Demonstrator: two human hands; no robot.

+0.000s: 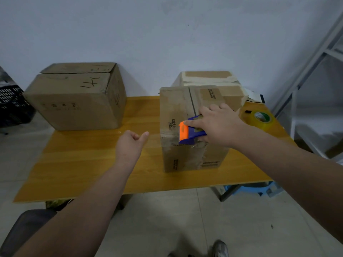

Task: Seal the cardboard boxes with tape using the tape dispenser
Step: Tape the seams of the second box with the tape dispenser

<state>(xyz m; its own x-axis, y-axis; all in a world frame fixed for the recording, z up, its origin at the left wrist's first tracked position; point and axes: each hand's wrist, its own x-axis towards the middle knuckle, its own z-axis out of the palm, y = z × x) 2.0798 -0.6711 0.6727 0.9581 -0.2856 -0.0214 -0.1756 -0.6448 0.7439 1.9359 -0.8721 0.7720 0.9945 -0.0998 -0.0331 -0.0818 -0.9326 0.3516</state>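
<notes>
Orange-brown wooden table against a bare pale wall.
Grey tiles cover the floor. Metal shelving stands at right, a black slatted crate at left, a dark chair near left, a blue stool under the table.

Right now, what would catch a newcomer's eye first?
The orange and blue tape dispenser, gripped by the right hand on the near top edge of the middle box on the yellow table. The left hand is curled just left of that box. A tape roll lies far right.
</notes>
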